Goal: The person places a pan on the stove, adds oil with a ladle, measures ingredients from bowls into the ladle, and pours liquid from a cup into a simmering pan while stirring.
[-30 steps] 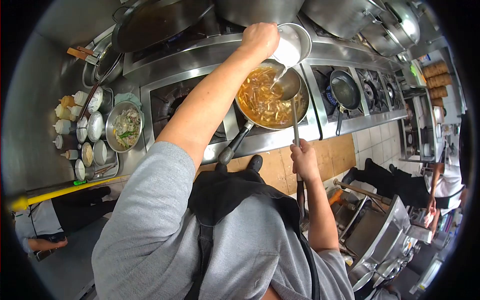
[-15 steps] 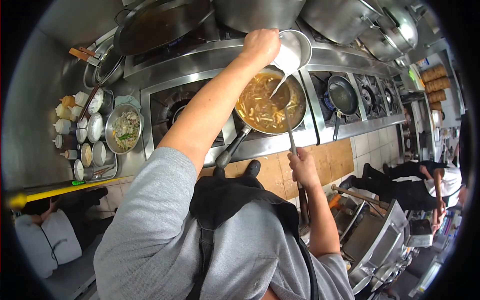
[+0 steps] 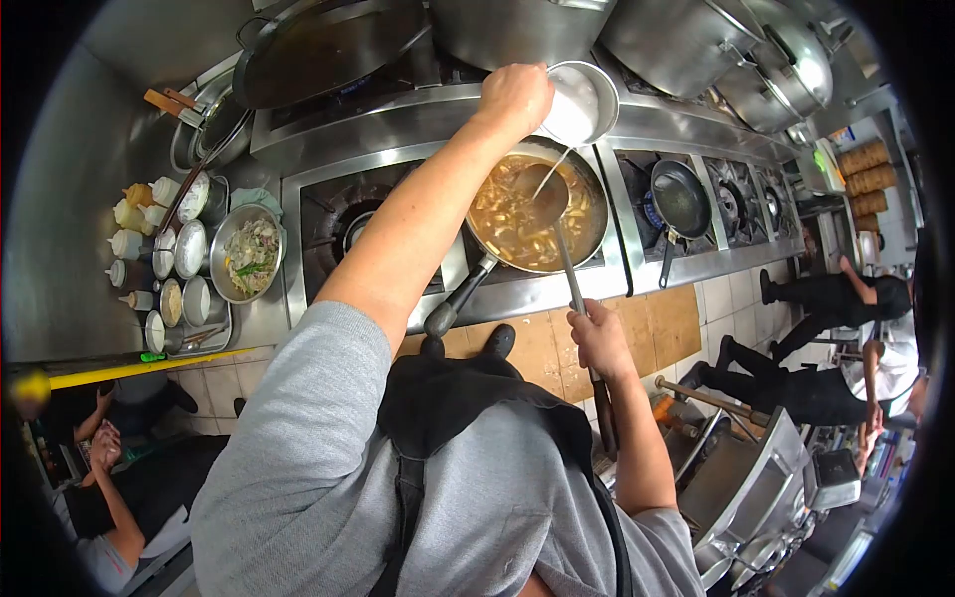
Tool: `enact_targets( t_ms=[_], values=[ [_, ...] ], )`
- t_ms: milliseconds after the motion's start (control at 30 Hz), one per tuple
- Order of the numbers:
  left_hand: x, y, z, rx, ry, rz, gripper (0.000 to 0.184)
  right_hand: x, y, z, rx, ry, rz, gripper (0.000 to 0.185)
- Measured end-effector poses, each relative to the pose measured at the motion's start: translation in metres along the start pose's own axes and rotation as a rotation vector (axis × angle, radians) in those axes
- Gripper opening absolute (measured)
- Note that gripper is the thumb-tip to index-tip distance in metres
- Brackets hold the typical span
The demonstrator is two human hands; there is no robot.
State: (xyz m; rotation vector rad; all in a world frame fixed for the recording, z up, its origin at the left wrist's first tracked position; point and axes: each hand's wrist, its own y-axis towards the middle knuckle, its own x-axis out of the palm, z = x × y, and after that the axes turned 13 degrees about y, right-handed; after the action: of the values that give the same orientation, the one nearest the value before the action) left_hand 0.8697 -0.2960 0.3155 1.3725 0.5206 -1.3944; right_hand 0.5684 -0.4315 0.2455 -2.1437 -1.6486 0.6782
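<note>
My left hand [image 3: 515, 99] is closed at the side of a small round metal pot [image 3: 603, 92], tilted over the pan. A thin stream of white liquid [image 3: 553, 171] runs from its lip. Below, a long-handled frying pan [image 3: 609, 214] on the stove holds brown sauce with pale strips and mushroom-like pieces [image 3: 502, 214]. Wrapped round the shaft of a long ladle [image 3: 569, 267] is my right hand [image 3: 602, 340]. The ladle's bowl sits in the sauce, close to where the stream falls. The pan's handle [image 3: 460, 297] points toward me, untouched.
On the left stand a metal bowl of mixed food [image 3: 249, 254] and several squeeze bottles [image 3: 126, 244]. To the right, a black frying pan [image 3: 681, 199] sits over a blue flame. Large stockpots [image 3: 676, 45] line the back. Other people [image 3: 826, 388] stand right and lower left.
The ladle's bowl has shifted left and up in the sauce. The white stream is thinner, and the metal pot sits slightly higher. People at both sides have moved.
</note>
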Motion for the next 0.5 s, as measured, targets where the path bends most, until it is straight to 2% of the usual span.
enact_targets(
  t_ms=[167, 267, 367, 433, 500],
  values=[
    [0.001, -0.001, -0.002, 0.034, 0.02, 0.038, 0.025, 0.001, 0.009, 0.005, -0.062, -0.056, 0.035, 0.02],
    [0.0, -0.001, -0.003, 0.02, 0.016, 0.029, 0.026, -0.002, 0.004, -0.001, 0.013, -0.014, -0.053, 0.021],
    [-0.002, -0.001, -0.004, 0.048, 0.029, 0.052, 0.025, 0.004, 0.007, 0.001, -0.08, -0.048, 0.072, 0.021],
    [-0.004, -0.001, -0.002, 0.051, 0.025, 0.051, 0.025, -0.001, -0.002, -0.01, 0.011, -0.066, -0.047, 0.021],
    [-0.003, -0.002, -0.004, 0.04, 0.021, 0.049, 0.024, 0.0, 0.009, 0.0, -0.026, -0.047, 0.017, 0.02]
  ],
)
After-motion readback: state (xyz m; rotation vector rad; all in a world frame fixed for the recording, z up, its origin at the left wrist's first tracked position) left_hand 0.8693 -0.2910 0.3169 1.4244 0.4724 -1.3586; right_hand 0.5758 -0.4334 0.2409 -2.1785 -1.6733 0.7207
